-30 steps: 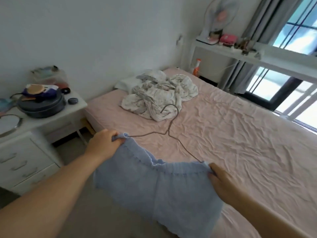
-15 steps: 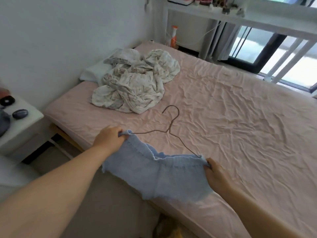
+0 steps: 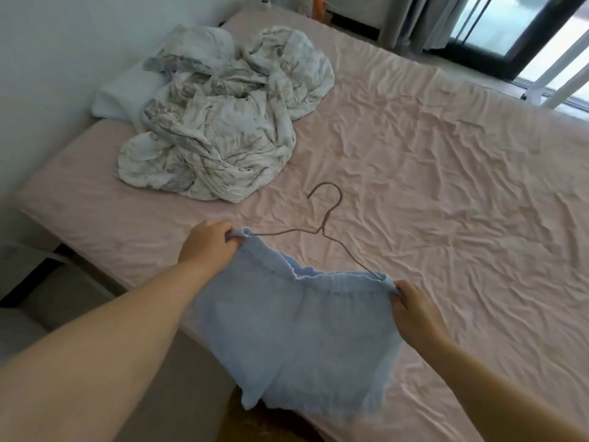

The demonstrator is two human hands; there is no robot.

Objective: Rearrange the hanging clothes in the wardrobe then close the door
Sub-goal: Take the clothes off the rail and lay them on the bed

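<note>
While each hand pinches a waistband corner, left hand [image 3: 207,242], right hand [image 3: 414,309], blue shorts [image 3: 296,339] hiding hanger [image 3: 322,231] ends

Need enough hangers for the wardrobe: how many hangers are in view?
1. A wire hanger inside the blue shorts, hook over the bed. More could be under the crumpled sheet.

hands: 2 [image 3: 207,242] [image 3: 414,309] | shorts: 1 [image 3: 299,339] | hanger: 1 [image 3: 322,231] | blanket: 1 [image 3: 220,129]
</note>
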